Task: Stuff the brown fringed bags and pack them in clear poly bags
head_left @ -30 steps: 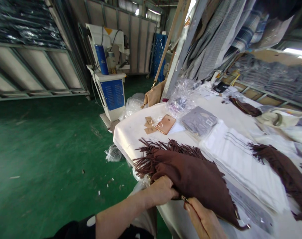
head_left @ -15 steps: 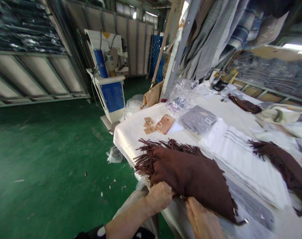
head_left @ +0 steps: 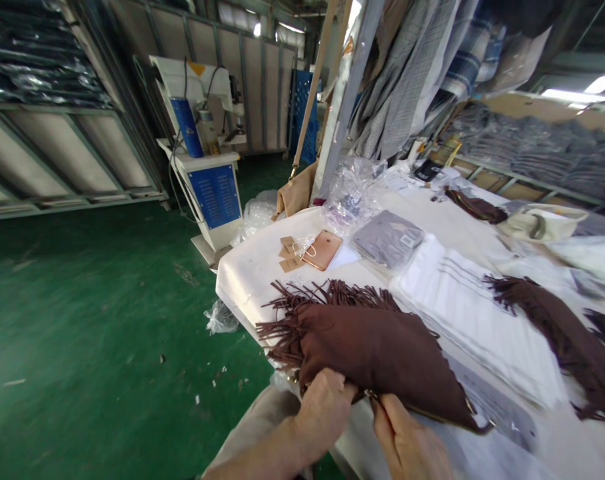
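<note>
A dark brown fringed bag (head_left: 367, 347) lies at the near edge of the white-covered table, its fringe fanned toward the far left. Along its near edge runs a zipper with a small metal slider (head_left: 369, 393). My left hand (head_left: 325, 407) is closed on that edge, left of the slider, with its fingertips partly hidden. Just right of the slider, my right hand (head_left: 407, 437) pinches the zipper pull between thumb and finger. The pull itself is mostly covered by the fingers.
Beyond the bag are a phone (head_left: 322, 249), cardboard tags (head_left: 290, 253), a bagged grey item (head_left: 388, 237) and folded white cloth (head_left: 472, 313). Another brown fringed piece (head_left: 552, 327) lies right. A metal post (head_left: 345, 100) rises behind the table; a machine stand (head_left: 215, 193) stands left.
The view has turned slightly right, so the surroundings sit farther left. Both hands keep their grips; the slider and my right hand appear slightly farther right along the bag's edge.
</note>
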### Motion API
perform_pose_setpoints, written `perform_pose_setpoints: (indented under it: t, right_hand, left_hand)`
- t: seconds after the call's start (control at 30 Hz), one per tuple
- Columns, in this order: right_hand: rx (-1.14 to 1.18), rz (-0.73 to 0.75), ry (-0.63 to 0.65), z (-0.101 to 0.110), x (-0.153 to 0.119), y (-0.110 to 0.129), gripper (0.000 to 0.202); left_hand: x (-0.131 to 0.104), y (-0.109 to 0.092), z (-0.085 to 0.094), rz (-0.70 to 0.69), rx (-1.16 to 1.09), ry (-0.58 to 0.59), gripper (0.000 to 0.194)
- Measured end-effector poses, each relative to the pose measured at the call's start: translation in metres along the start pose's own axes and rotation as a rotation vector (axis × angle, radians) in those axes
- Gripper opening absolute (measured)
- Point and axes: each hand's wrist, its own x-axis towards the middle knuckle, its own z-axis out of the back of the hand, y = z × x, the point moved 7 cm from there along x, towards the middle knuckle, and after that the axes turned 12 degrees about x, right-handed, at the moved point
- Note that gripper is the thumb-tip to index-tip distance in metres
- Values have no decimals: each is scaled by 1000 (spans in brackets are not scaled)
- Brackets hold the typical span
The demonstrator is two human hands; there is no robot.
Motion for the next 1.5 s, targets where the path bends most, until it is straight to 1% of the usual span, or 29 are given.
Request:
perform_pose_setpoints:
  t: [0.1,0.2,0.27,0.4,0.47,0.53,0.6,0.67,0.73,0.8,0.87,0.93,1.0,1.07,1.17,1.27,1.4,1.5]
  right_hand:
    - [11,40,57,16,6,5,26]
    - [-31,56,41,33,10,6,22]
    - [-39,39,11,44,13,5,23]
    - [16,41,-13,56,20,5,27]
    - [48,55,-27,59,23,5,29]
    - [101,44,-30,60,23,3,31]
    - [175,-13,2,56,23,-2,31]
    - [255,-103,60,50,22,-8,32]
    - [333,-190,101,47,23,-10,33]
    - [402,-239,108,51,26,-8,34]
    - [465,-269,110,60,31,-2,35]
    - [541,-314,146,67,35,3,36]
    - [627,-379,180,72,36,5,38]
    - [725,-435,190,75,36,6,42]
    - [871,-474,173,76,36,6,46]
    - [981,-508,159,75,34,4,45]
    - [1041,-527,170,71,31,3,41]
    - [1068,-522,178,69,31,2,40]
  left_hand:
    - [3,-5,8,112,-60,32,26]
    - [3,-13,16,183,-152,33,26]
    - [4,-15,22,232,-255,6,26]
    - [9,-14,32,309,-472,-66,25]
    - [10,-14,38,319,-579,-91,25]
    - [10,-14,45,324,-773,-134,21]
    - [8,-12,51,329,-967,-187,18]
    - [8,-12,56,306,-1064,-204,19]
    - [8,-11,59,275,-1107,-184,19]
    - [10,-10,64,241,-1141,-161,18]
    - [13,-9,73,209,-1152,-154,15]
    - [15,-10,86,163,-1145,-139,13]
    - [15,-11,97,135,-1136,-107,14]
    - [15,-13,104,129,-1138,-62,15]
    - [14,-14,109,160,-1136,1,13]
    - [11,-14,113,200,-1105,48,13]
    - [8,-12,119,184,-1032,47,14]
    - [8,-10,119,184,-1006,59,15]
